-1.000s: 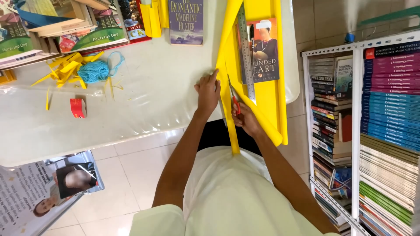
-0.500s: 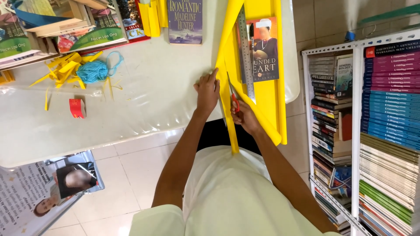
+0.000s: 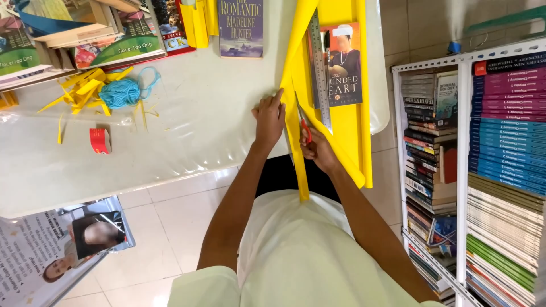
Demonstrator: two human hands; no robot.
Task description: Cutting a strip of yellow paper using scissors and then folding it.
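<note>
A long yellow paper sheet is spread along the desk and hangs over its near edge, so that a strip can be parted from its left margin. The left hand is laid flat, fingers extended, on that margin, apparently to keep the paper from sliding. The right hand is closed around the red handles of a pair of scissors, whose blades point away from the body along the sheet, just right of the left hand.

A metal ruler lies lengthwise on the paper beyond the right hand, and a paperback book rests beside it, seemingly as a weight. The narrow cut strip droops between the two wrists. Well left of the left hand, a ball of blue yarn sits among yellow scraps.
</note>
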